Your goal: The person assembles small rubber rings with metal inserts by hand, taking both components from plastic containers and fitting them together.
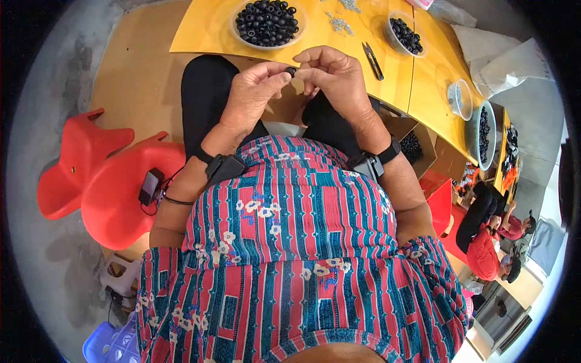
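Just off the near edge of the yellow table, my two hands meet over my lap. My left hand (257,91) pinches a small black round part (291,71) between thumb and forefinger. The right hand (340,81) is closed at the fingertips right beside that part; whatever it grips is too small to make out. Beyond them stands a clear bowl (233,27) heaped with similar black round parts (267,23), which have holes in them. Thread snips (373,61) lie on the table right of my hands. Small silvery pieces (342,26) are scattered behind the snips.
On the yellow table (396,81) a second tub of black parts (406,36) stands farther right. Past it are a small clear tub (460,100) and a large basin (471,134). Red chairs (124,202) stand at left. People in red (484,254) sit at far right.
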The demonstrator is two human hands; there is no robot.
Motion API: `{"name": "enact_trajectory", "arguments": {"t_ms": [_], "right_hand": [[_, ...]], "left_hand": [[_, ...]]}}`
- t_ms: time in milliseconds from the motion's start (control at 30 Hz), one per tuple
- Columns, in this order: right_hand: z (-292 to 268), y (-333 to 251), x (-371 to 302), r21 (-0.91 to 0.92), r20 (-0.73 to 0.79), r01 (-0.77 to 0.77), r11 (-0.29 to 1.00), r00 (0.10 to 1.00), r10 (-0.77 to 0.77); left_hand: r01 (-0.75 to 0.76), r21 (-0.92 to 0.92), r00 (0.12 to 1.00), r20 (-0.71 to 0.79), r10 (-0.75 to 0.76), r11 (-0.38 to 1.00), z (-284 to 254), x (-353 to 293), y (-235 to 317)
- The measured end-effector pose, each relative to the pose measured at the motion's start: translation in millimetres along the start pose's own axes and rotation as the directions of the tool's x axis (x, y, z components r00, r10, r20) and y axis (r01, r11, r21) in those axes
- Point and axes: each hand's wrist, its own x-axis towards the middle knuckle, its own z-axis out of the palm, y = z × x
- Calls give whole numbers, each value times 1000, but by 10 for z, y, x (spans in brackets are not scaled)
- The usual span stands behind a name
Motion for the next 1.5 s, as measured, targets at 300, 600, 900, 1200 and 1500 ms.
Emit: {"name": "enact_trajectory", "arguments": {"t_ms": [300, 600, 900, 1200, 1500], "right_hand": [[-36, 159, -7, -25, 80, 74, 997, 994, -72], [-4, 126, 4, -90, 72, 13, 996, 997, -6], [21, 47, -13, -344, 213, 211, 915, 967, -143], [-263, -108, 384, -802, 130, 279, 527, 944, -302], [-183, -211, 635, -884, 444, 460, 79, 881, -164]], "left_hand": [[75, -196, 996, 54, -65, 978, -6, -3, -45], [165, -269, 979, 158, -126, 949, -42, 2, -50], [227, -233, 958, 226, -174, 946, -135, -94, -68], [246, -173, 963, 156, -220, 954, -287, -203, -95], [250, -243, 966, 128, -225, 937, -295, -214, -132]]}}
